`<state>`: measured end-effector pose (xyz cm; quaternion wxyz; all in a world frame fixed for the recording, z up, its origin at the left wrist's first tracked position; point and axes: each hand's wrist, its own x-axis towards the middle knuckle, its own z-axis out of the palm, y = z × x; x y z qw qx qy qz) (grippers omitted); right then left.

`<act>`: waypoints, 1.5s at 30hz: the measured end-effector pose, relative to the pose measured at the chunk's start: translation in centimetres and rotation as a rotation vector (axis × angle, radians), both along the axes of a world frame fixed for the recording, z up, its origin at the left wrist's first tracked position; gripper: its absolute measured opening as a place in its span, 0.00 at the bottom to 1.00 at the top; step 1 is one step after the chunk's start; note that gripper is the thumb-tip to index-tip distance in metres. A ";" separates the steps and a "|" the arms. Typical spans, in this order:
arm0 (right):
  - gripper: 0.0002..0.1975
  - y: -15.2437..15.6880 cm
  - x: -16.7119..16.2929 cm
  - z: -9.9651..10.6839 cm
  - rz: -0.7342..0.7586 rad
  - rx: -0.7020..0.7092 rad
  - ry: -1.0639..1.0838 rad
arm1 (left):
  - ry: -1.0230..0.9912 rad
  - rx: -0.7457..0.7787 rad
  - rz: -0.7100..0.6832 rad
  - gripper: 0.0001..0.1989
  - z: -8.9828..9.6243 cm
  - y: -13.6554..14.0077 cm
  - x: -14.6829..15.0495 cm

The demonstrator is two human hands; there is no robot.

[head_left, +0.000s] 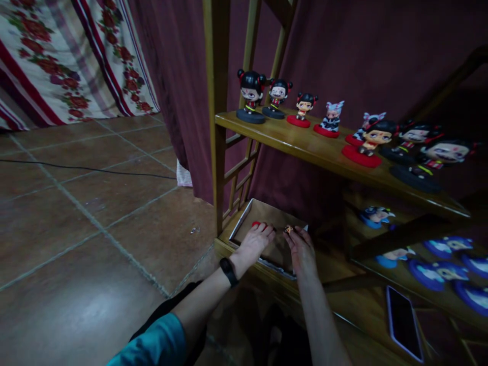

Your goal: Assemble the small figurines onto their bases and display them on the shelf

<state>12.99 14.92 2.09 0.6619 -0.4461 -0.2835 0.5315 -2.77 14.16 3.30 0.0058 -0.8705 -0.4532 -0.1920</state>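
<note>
Low on the wooden stand, a shallow cardboard box (244, 219) lies on the bottom shelf. Both of my hands reach into it. My left hand (258, 238), with a black band at the wrist, has its fingers curled over a red piece (255, 223) that looks like a figurine base; most of it is hidden. On the right side of the box, my right hand (301, 246) pinches a small figurine (288, 229) with thumb and fingers. The figurine's tan and dark parts show, but its details are too small to make out.
Several figurines on round bases stand along the upper shelf (290, 140). More figurines on blue bases (438, 274) are on a lower shelf at right, with a phone (404, 323) nearer me. A black cable (87, 169) crosses the tiled floor.
</note>
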 end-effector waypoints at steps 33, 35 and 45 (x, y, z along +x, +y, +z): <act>0.17 0.2 0.7 0.0 0.019 -0.018 -0.044 | 0.126 0.089 -0.190 0.09 -1.2 -2.1 1.8; 0.16 0.2 0.7 0.0 0.015 -0.019 -0.035 | 0.115 0.081 -0.201 0.10 -1.0 -2.3 1.8; 0.17 0.2 0.6 -0.1 0.027 0.005 -0.052 | -0.919 -0.620 0.262 0.08 -2.1 -0.1 1.3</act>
